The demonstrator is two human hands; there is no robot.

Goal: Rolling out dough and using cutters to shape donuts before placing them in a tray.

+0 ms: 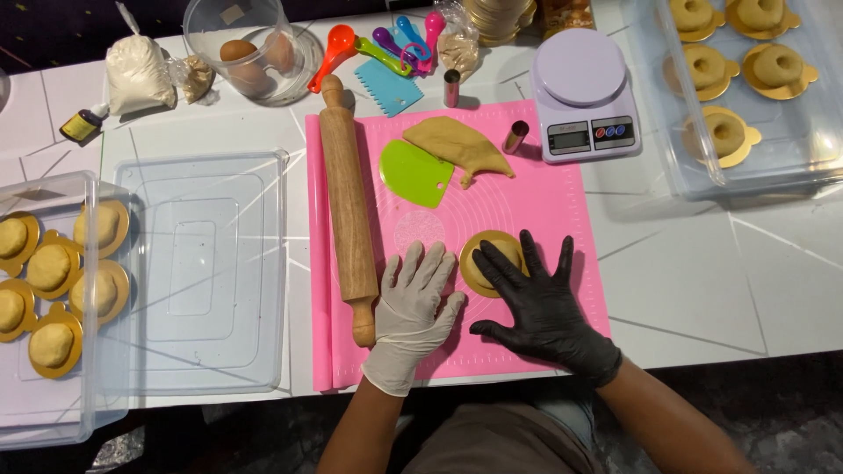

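Observation:
A dough ball (502,254) sits on a round gold board (474,276) on the pink silicone mat (562,206). My right hand (537,303), in a black glove, lies flat on the mat with its fingertips on the dough ball and board. In a white glove, my left hand (414,307) rests flat on the mat just left of the board, fingers spread, holding nothing. A wooden rolling pin (347,206) lies lengthwise along the mat's left side, beside my left hand.
A green scraper (414,172) and a dough piece (461,145) lie higher on the mat, with two metal cutters (515,137). A kitchen scale (584,92), measuring spoons (386,44), a bowl of eggs (250,53), a lid (202,272) and trays of dough on gold boards (53,281) (729,70) surround it.

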